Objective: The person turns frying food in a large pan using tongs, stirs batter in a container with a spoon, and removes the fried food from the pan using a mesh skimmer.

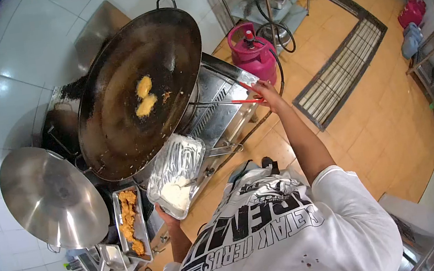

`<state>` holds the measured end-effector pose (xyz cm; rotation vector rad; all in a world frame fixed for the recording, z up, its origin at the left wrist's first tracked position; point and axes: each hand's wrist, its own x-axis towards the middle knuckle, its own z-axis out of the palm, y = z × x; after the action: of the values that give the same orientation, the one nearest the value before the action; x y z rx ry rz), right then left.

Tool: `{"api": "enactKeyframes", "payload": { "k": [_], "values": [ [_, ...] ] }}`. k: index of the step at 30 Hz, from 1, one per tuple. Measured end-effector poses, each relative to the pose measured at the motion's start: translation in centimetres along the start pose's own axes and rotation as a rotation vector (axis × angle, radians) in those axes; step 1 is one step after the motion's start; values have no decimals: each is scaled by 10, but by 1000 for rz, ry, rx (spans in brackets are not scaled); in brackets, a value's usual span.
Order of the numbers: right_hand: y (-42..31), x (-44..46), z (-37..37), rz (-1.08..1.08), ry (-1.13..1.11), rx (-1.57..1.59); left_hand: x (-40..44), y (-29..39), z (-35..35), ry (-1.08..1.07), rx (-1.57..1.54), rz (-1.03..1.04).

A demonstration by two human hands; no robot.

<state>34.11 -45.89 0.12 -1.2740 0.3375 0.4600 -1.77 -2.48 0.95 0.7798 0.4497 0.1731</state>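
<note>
My left hand (168, 215) grips the near end of a shallow metal tray (180, 155). White batter (174, 195) is pooled in the tray's near end and smeared across the rest. In my right hand (267, 96) are red-handled tongs (223, 102), resting over the stove's steel edge, their metal arms pointing toward the wok. Two pale golden pieces of battered food (146, 105) lie in the large dark wok (115, 128), with small crumbs around them. The tray's far end is beside the wok's near rim; I cannot tell whether they touch.
Another tray (141, 225) to the left holds browned fried pieces (128, 219). A big metal lid (52, 196) leans at the far left. A pink gas cylinder (253, 54) with a hose stands behind the stove's right end. A floor grate (340, 75) lies at right.
</note>
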Motion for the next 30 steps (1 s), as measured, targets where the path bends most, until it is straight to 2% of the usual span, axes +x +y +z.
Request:
{"api": "enactKeyframes", "payload": {
  "k": [2, 5, 11, 20, 23, 25, 26, 27, 28, 30],
  "values": [
    [10, 3, -4, 22, 13, 70, -1, 0, -1, 24, 33, 2],
    [19, 5, -10, 66, 8, 177, 1, -1, -1, -69, 31, -17],
    [36, 9, -16, 141, 16, 324, 3, -1, -15, 70, 12, -27],
    [44, -1, -19, 176, 56, 428, 4, -2, -18, 53, 31, -17],
    [51, -15, -26, 151, 224, 476, 8, -4, -34, 102, 13, 22],
    [69, -28, -42, 189, 249, 382, 7, -5, -35, 79, 56, 18],
    [86, -36, -52, 222, 253, 325, 3, -4, -36, 174, 90, 39],
    [109, -43, -65, 222, 201, 302, -5, -1, -7, 195, 186, 90],
    [125, -50, -76, 318, 176, 234, -5, -3, -15, 219, 127, 71],
    [132, -92, -82, 374, 60, 126, 2, -5, -50, 181, 30, 34]
  ]
}}
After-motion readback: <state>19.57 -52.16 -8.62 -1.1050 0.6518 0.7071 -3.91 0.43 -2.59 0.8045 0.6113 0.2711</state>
